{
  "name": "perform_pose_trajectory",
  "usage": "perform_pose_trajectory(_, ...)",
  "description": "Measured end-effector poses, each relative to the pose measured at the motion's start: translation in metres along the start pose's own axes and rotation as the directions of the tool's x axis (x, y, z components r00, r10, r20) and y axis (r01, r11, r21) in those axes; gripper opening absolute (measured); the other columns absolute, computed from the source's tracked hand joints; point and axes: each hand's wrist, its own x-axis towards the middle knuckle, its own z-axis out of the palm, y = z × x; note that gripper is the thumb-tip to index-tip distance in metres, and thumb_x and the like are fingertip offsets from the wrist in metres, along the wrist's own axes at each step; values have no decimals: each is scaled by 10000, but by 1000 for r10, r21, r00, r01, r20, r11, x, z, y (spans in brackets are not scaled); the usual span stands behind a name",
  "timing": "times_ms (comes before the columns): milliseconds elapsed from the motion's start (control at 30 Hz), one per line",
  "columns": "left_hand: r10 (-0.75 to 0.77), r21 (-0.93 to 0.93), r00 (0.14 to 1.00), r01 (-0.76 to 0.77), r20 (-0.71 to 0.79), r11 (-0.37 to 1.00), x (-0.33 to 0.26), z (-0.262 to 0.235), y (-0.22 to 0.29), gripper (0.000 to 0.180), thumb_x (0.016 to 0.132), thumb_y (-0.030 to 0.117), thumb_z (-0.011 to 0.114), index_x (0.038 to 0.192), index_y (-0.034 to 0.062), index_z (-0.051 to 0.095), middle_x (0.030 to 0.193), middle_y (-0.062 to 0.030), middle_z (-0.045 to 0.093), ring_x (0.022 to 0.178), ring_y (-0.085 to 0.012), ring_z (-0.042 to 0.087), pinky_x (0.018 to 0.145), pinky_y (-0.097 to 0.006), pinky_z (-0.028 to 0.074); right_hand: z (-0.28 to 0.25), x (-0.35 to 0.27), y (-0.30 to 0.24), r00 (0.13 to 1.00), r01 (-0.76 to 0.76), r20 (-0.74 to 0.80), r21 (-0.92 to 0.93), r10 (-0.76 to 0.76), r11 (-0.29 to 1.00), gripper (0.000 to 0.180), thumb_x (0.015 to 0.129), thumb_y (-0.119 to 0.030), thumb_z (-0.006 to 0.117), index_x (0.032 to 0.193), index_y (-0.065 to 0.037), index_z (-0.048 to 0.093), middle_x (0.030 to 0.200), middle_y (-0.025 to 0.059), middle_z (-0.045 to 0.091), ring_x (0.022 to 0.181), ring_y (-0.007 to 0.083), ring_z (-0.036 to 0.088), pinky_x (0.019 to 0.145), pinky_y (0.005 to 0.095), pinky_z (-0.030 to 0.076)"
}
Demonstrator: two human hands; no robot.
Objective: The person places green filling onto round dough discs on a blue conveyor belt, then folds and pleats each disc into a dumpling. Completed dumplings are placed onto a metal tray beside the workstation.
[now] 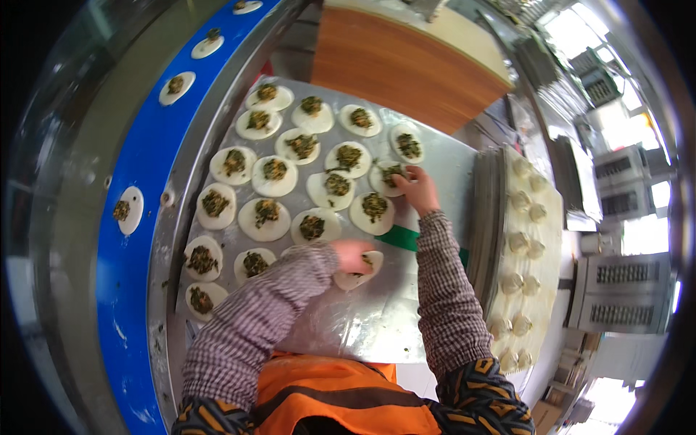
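The left hand (pixel 351 256) lies bent over the near wrapper (pixel 359 278), covering part of its far side; whether its fingers pinch the dough cannot be told. That wrapper sits on the metal tabletop (pixel 319 330), its long axis slanting from near left to far right. Farther off and to the right, the right hand (pixel 420 191) has its fingertips drawn together at the right edge of the far wrapper (pixel 380 185), by its green filling (pixel 392 174); a pinch cannot be confirmed. This wrapper's long axis is partly hidden. More filled wrappers (pixel 266 220) spread leftward and far, and a green strip (pixel 399 237) shows between the two hands. Left runs a blue belt (pixel 138 261) with oval wrappers (pixel 131 210); right, pale dumplings (pixel 520 243) sit on a tray stack (pixel 547 225).
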Motion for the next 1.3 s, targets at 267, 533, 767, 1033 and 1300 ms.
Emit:
perform_pose_trajectory(267, 292, 356, 721, -66, -629, 932, -79, 18, 26, 408, 774, 275, 711, 1029, -3, 557, 920, -157, 558, 790, -295, 625, 679, -400, 525, -23, -36, -22, 944, 264, -213, 21, -254, 964, 379, 859, -125, 686, 1197, 1, 569, 1047, 78, 642, 867, 110, 580, 743, 257, 497)
perform_pose_trajectory(533, -110, -320, -420, 469, -901, 823, -383, 14, -163, 449, 735, 121, 740, 1136, 36, 557, 1062, -170, 613, 988, -341, 584, 859, -408, 476, 54, -71, -147, 834, 481, 143, 287, -533, 828, 263, 865, 2, 616, 1127, 18, 592, 944, 54, 643, 819, 102, 608, 720, 227, 495)
perform_pose_trajectory(767, -204, -309, -287, 392, -936, 867, -412, 59, -257, 454, 736, 67, 733, 1155, 27, 562, 1145, -161, 599, 1033, -310, 599, 874, -377, 498, 147, -106, -250, 614, 637, 369, 289, -698, 714, 273, 818, -3, 658, 1087, 7, 615, 909, 66, 660, 776, 112, 631, 694, 240, 514)
perform_pose_trajectory(1033, -694, -605, -123, -398, -710, 690, -459, 113, -274, 328, 755, 95, 706, 1052, 6, 599, 1022, -96, 613, 898, -193, 596, 757, -331, 488, 249, -126, -353, 351, 828, 472, 247, -809, 503, 311, 812, -37, 673, 1117, -23, 614, 1011, 71, 654, 877, 132, 635, 732, 255, 529)
perform_pose_trajectory(1300, -564, -640, -339, 177, -753, 747, -499, 174, -289, 392, 773, 177, 702, 1102, -8, 598, 1044, -132, 568, 983, -242, 541, 846, -373, 446, 348, -149, -412, -84, 991, 744, 132, -662, 22, 422, 741, -146, 711, 1145, -72, 616, 1141, 133, 630, 1040, 304, 597, 884, 364, 492)
